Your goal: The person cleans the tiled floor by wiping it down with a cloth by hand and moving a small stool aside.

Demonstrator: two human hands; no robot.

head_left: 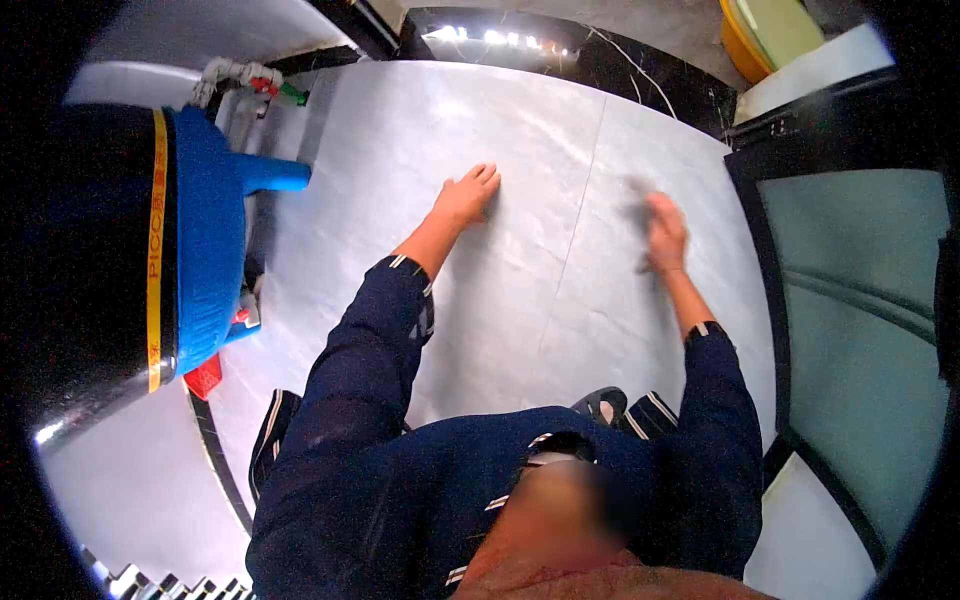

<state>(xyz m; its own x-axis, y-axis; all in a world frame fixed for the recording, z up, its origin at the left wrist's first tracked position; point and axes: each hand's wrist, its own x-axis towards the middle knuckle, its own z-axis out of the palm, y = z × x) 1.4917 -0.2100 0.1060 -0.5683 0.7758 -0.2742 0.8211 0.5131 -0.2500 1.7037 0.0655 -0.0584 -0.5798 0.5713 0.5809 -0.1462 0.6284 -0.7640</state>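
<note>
My left hand [472, 196] is over the pale marbled floor tile [530, 250], its fingers stretched forward and the thumb held a little apart. Nothing shows in it. Whether the palm rests on the tile or hovers just above it, I cannot tell. To the right of a thin tile joint, my right hand [667, 234] is smeared by motion. Its fingers point forward, and a dark smudge beside them may be shadow. I cannot make out anything held there. Dark blue sleeves with striped cuffs cover both forearms partway.
At left, a blue plastic stool-like piece [212, 230] stands beside a black surface with a yellow lettered strip [157, 250]. White pipes with valves [235, 75] are behind it, a red plastic item [204, 378] below. A frosted-glass door [860, 270] borders the right; a yellow basin [745, 45] is beyond the black threshold [590, 62].
</note>
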